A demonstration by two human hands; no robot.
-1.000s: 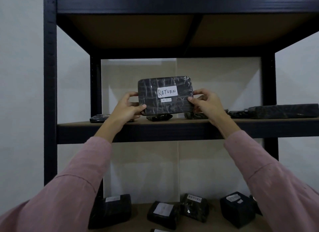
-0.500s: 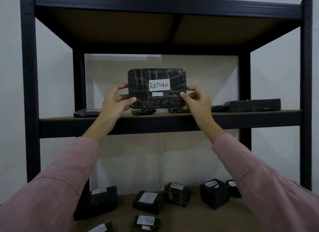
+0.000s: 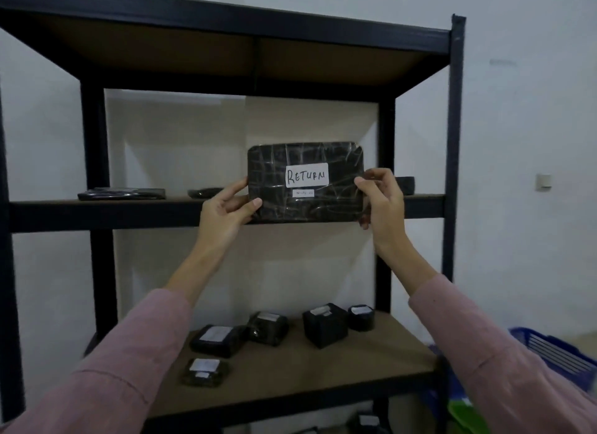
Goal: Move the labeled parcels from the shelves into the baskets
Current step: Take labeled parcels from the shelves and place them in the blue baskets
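My fingers are clamped on the RETURN parcel, left hand and right hand at its short edges. It seems light and stiff, I think, but the glossy wrap may slip.

Dim room, pale wall.
Black metal shelving rack fills the centre; a small wall plate sits at right.

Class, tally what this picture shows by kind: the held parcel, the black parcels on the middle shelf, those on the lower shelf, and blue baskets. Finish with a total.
RETURN parcel, held: 1
Black parcels on the middle shelf, in view: 3
Black parcels on the lower shelf: 5
Blue basket: 1
Total: 10
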